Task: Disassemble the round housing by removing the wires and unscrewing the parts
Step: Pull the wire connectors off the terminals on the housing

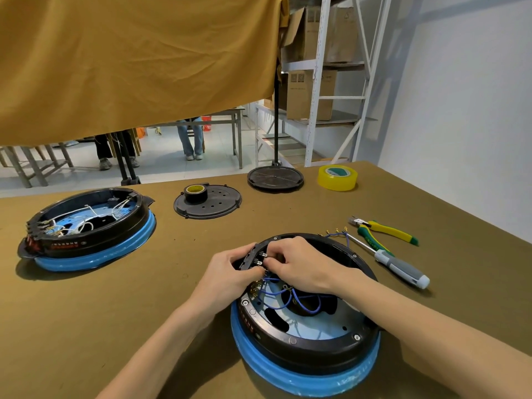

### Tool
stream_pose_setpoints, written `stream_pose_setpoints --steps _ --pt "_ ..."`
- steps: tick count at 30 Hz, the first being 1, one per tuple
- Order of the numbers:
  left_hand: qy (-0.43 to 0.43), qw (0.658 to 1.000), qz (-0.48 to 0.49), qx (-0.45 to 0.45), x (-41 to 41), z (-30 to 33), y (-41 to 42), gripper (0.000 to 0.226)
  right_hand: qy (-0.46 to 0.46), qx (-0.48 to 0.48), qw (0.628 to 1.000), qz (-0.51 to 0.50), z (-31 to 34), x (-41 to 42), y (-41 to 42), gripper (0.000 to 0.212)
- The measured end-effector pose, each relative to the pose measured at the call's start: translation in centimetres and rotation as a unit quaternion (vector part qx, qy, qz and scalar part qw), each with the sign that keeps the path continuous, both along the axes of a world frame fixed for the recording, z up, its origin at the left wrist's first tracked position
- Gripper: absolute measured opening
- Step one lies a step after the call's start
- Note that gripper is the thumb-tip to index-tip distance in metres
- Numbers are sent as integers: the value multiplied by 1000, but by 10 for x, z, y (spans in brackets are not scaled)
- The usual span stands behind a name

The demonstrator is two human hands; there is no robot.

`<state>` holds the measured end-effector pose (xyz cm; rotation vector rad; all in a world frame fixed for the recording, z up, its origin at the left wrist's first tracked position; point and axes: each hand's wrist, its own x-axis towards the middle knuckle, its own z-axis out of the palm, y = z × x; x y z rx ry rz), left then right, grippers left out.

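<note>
Nearest the camera sat the round housing (305,341), black on a blue base ring, on the olive table (115,312). Held blue wires (288,298) looped over its pale floor, with brass terminals at its left inner wall. At the housing's far-left rim, gripped by the left hand (230,272) from outside: a black switch block (253,256). Reached in from the housing's right, the right hand (302,266), fingertips curled and pinching at the block's terminals; could not tell whether a wire end was between them. Beyond the housing's far rim lay loose blue leads (336,233) with ring terminals. Right of the housing: a grey-handled screwdriver (400,269) and yellow-green pliers (383,230). Well left of the housing stood a second housing (86,228) holding white wires. Behind the housing lay a perforated black cover (218,208) carrying a black tape roll (195,192), a ribbed black disc (275,178), and a clear tape roll (337,177).
</note>
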<state>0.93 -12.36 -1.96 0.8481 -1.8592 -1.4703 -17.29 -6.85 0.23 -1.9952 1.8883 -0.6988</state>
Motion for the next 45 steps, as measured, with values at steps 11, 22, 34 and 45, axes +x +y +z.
stream_pose_setpoints --steps 11,22,34,45 --pt "-10 1000 8 -24 1 1 -2 47 1 7 1000 7 4 2 2 24" --pt "-14 999 17 -31 0 -3 -6 49 -3 3 1000 4 3 1 3 24" --pt "-16 999 9 -29 0 -5 -7 48 -105 81 991 -30 7 -1 1 23" --pt "-30 999 16 -40 -1 -10 -11 49 -151 95 983 -42 4 -3 -2 22"
